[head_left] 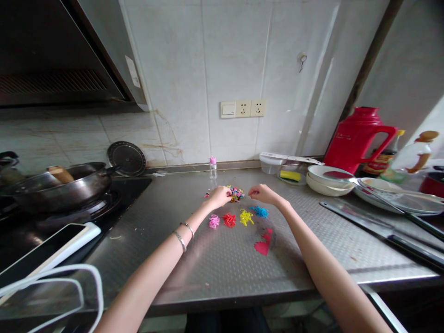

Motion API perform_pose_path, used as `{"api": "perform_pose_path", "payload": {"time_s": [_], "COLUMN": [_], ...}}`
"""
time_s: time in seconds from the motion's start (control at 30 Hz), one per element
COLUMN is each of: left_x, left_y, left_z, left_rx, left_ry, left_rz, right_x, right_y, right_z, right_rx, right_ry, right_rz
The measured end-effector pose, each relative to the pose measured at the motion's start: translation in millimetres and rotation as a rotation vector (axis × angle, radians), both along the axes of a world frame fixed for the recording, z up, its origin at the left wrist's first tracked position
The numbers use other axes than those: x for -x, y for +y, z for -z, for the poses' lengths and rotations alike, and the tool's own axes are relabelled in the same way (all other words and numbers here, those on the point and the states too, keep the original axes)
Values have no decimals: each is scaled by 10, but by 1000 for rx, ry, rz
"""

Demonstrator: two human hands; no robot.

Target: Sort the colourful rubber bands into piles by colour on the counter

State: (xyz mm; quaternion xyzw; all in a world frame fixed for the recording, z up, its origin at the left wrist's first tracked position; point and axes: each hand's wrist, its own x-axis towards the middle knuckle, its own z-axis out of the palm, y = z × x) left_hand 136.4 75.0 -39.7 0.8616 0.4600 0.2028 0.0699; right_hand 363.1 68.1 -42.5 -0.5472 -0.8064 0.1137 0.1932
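Mid-frame, four colour piles (229, 220) are lying sorted; left hand (219, 197) and right hand (264, 194), grips unclear, are flanking an unsorted pile (237, 194).

You have the mixed heap (236, 194) of small, thin pieces, many colours jumbled together. Nearer you than that heap lie four loose, single-colour piles — the pink pile (214, 221) to its left, the red pile (229, 220) and yellow pile (246, 217) before it, the blue pile (261, 212) to its right.
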Motion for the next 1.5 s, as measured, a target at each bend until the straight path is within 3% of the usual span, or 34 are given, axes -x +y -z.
{"api": "perform_pose_path", "payload": {"time_s": [0.2,0.43,0.7,0.93,1.13,1.5], "left_x": [-169,-203,-152,-49,-51,-222], "left_y": [-28,-49,64,105,-195,-418], "left_z": [13,12,92,-78,-187,-86], "left_rx": [-20,51,27,226,381,258], "left_ry": [125,126,-104,-347,-258,-131], "left_rz": [-42,-124,-18,178,387,406], "right_x": [1,26,30,35,28,10], "right_y": [8,-18,-36,-39,-22,11], "right_z": [22,0,-21,-27,1,54], "right_rx": [9,18,32,18,35,24], "right_ry": [1,-16,-26,-37,-43,-47], "right_rz": [-11,8,9,22,35,32]}}
